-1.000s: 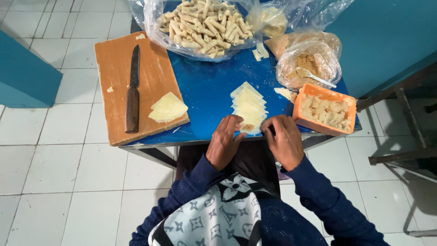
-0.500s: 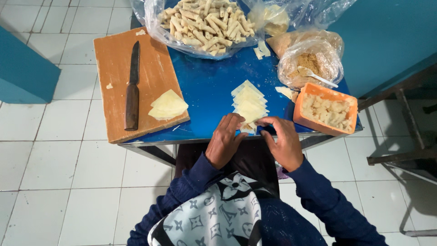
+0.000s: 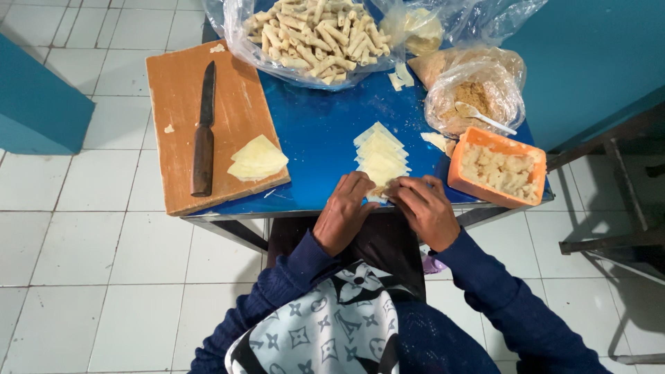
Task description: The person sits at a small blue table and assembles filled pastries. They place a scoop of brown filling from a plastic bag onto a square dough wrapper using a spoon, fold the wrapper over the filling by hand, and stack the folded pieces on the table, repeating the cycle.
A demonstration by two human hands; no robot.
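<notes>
- Across the left side of the blue table (image 3: 318, 131) sits a wooden cutting board (image 3: 208, 125); a dark-handled knife (image 3: 204, 131) lies lengthwise on it, untouched, and a small stack of pale wrapper sheets (image 3: 258, 158) rests at its right corner.
- At the back, an open clear plastic bag holds a heap of finished rolls (image 3: 315, 31), well apart from both hands.
- Near the front edge, a fanned row of wrapper squares (image 3: 379, 151) runs toward the person; the nearest square lies under the fingertips, half hidden.
- Left hand (image 3: 344, 211) has its fingers curled and pressed together, pinning the near-left edge of that square.
- Right hand (image 3: 424, 208) meets it, fingers bent and pinching the right edge, touching the left fingertips.
- Judged from this, the step in hand is folding or rolling 1 filled wrapper; whether filling is already inside cannot be told. A next move would call for both thumbs pushing the roll away evenly while the sides stay tucked.
- Right of the hands stands an orange tub of pale filling cubes (image 3: 500, 166), and behind it a bag of breadcrumbs (image 3: 474, 93) with a white spoon (image 3: 485, 118).
</notes>
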